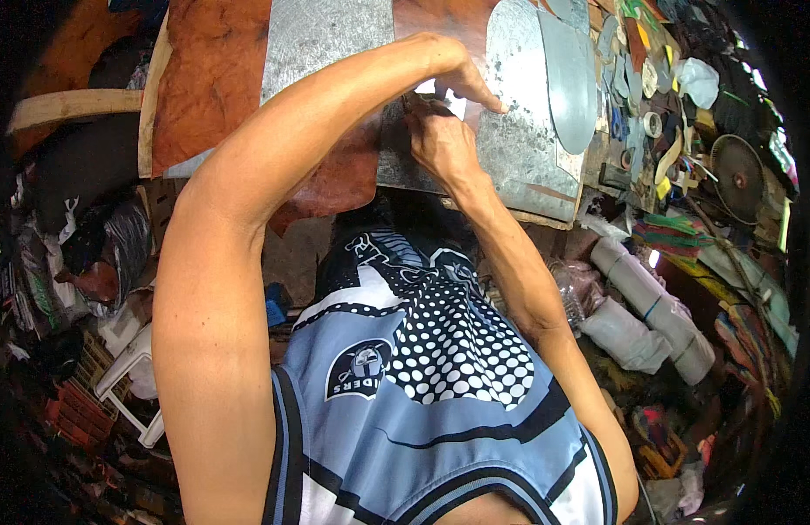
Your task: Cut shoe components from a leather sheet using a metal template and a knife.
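Observation:
My left hand (462, 80) reaches across the metal-topped table (331, 35), bent at the wrist, its index finger stretched out and touching the surface. Its other fingers are partly hidden. Just below it, my right hand (444, 144) is closed, with something dark and small at its fingers that I cannot make out. Between the hands shows a bit of a white piece (458, 107). A reddish-brown leather sheet (339, 175) lies beside my right hand and hangs over the near edge. To the right is a grey sole-shaped piece (571, 83).
More brown leather (204, 79) covers the table's left part. Rightward lie grey cut pieces, a tape roll (652, 124) and a round fan (737, 179). Wrapped rolls (650, 297) lean at the lower right. A white plastic chair (129, 381) and dark bags (125, 236) stand on the left.

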